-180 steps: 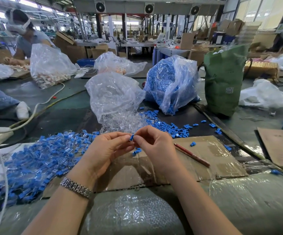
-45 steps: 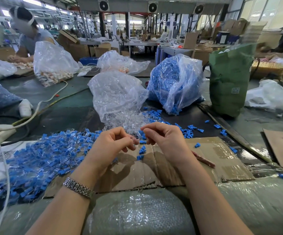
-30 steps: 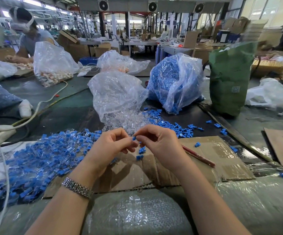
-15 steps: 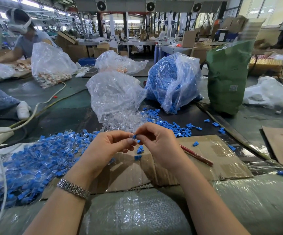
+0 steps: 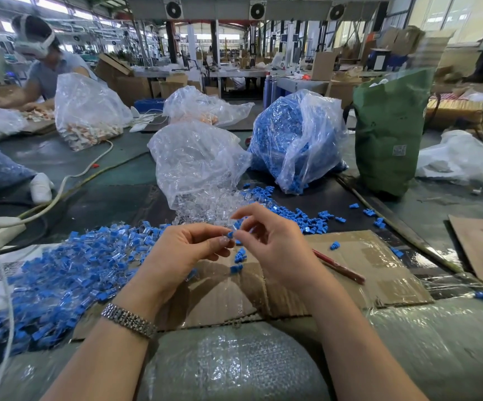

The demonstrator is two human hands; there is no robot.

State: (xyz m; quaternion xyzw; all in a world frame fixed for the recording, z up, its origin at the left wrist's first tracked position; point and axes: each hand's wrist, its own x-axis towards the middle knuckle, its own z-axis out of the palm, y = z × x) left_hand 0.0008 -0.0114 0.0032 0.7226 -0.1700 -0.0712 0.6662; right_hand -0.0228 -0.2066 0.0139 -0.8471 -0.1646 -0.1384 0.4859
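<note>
My left hand [image 5: 176,256] and my right hand [image 5: 277,250] meet above a cardboard sheet [image 5: 364,273], fingertips together. Between them they pinch a small blue plastic piece [image 5: 230,234] with a clear part against it. A big heap of blue-and-clear pieces [image 5: 60,279] lies to the left of my left hand. Loose clear parts [image 5: 205,209] spill from a clear bag [image 5: 194,160] just beyond my hands. Loose blue pieces [image 5: 306,218] lie scattered behind my right hand, and two [image 5: 238,260] lie on the cardboard under my fingers.
A bag of blue pieces [image 5: 292,140] and a green sack [image 5: 388,131] stand at the back right. A red pencil [image 5: 338,267] lies on the cardboard right of my right hand. Bubble wrap [image 5: 234,366] covers the near edge. White cables [image 5: 60,186] run on the left. Another person [image 5: 46,68] works far left.
My hands stayed together over the cardboard, fingers working the small piece. The right hand's fingers have lifted and spread a little; the view shifted slightly.
</note>
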